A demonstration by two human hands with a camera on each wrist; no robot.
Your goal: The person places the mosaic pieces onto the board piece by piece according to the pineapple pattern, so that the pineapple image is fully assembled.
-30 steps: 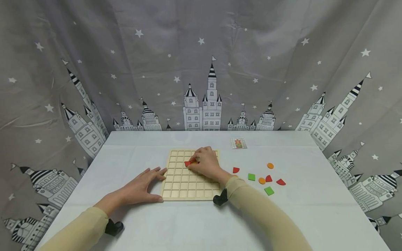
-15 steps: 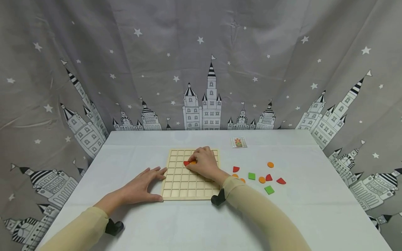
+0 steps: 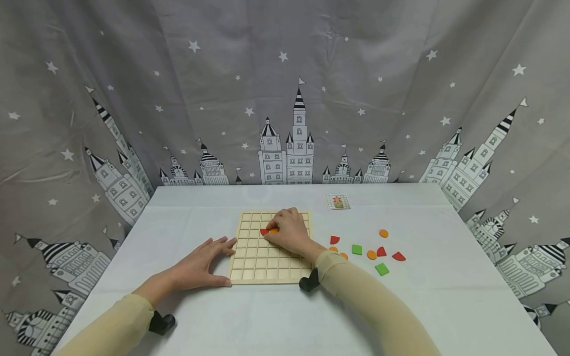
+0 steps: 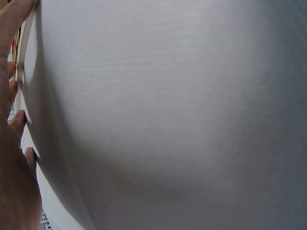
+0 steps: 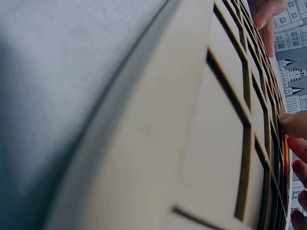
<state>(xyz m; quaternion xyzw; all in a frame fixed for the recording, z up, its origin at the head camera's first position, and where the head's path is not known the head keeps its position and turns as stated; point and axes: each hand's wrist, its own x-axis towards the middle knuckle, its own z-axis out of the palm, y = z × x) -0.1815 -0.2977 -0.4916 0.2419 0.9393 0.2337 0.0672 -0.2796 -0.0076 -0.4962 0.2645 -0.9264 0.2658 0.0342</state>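
We see the right hand [image 3: 290, 231] seemingly pinching the orange disc [image 3: 274, 231], just right of the red piece [image 3: 264, 232]; left hand [image 3: 200, 265] splayed.

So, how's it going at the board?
Left fingers touch wooden grid board, left side. Right fingers pinch orange piece, beside red quarter-circle. Right hand hides part of board.

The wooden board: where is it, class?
In the head view, the wooden board lies in the lower middle, between the left hand and, at right, the loose shapes.
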